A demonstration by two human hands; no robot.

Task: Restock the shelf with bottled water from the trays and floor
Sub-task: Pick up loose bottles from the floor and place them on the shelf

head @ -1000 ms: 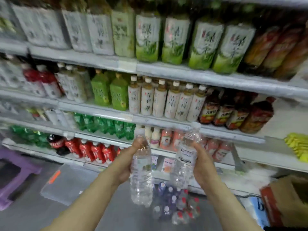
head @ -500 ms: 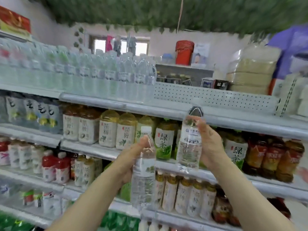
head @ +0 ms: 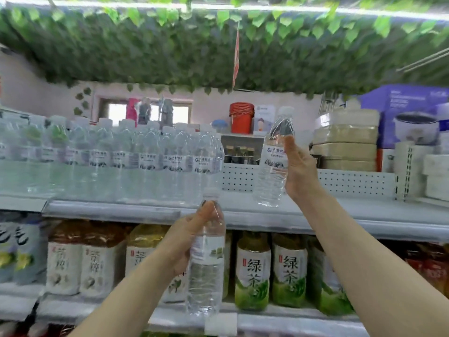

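Clear plastic both sides: fingers (head: pixel 290 147) of the right hand (head: pixel 300 171) wrap one bottle (head: pixel 272 164), held upright over the bare top shelf (head: pixel 340 212) just right of the water row (head: pixel 145 156), nothing blocking that gap, while the left hand (head: pixel 184 239) grips a second bottle (head: pixel 206 263) lower, in front of the tea (head: pixel 252 271), likely waiting its turn.

Left hand (head: pixel 184 242) grips one water bottle (head: pixel 206 263); right hand (head: pixel 300 169) holds another bottle (head: pixel 273 166) above top shelf (head: pixel 340 210).

Leafy ceiling (head: pixel 170 57), pink wall (head: pixel 31 93), window (head: pixel 114 114)
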